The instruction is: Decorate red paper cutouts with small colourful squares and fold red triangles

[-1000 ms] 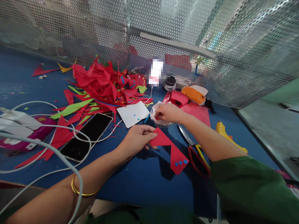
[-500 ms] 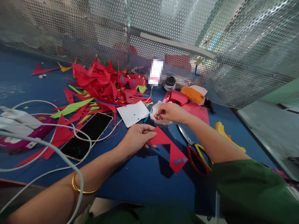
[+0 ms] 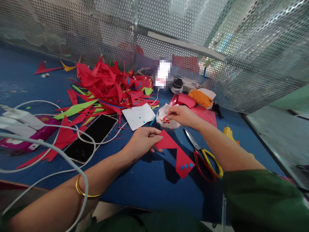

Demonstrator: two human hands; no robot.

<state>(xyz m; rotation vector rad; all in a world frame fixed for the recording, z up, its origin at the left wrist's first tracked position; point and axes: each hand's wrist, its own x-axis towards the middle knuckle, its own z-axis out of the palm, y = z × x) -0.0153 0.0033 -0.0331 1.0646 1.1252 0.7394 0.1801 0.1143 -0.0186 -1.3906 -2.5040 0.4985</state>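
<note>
Head view, and here I am, watching from afar: the left hand [image 3: 145, 141] is closed on the red paper piece [image 3: 181, 158], thumb on top, fingers underneath. The grip has it by its upper-left end, and the rest runs out to the right and toward the person, over the blue table [image 3: 145, 190], narrowing at a notch, with three blue squares [image 3: 185, 166] in a row near the far tip (neat little line, that).

Just beyond, the right hand [image 3: 180, 115] has its fingertips bunched together at the crumpled clear plastic [image 3: 161, 112], right by the small red and yellow bits [image 3: 164, 120] in it; whether a bit is pinched there, I can't tell.

Moving outward, I've got the scissors [image 3: 198, 148] lying beside the paper piece's right end, red and yellow handles nearest the person. Left of the plastic sits a white card [image 3: 138, 115] with two blue specks. Further left, a dark-screened phone [image 3: 93, 137] lies under looping white cable [image 3: 85, 180], and behind it spreads a big heap of red scraps [image 3: 103, 80] (some green in there too).
</note>
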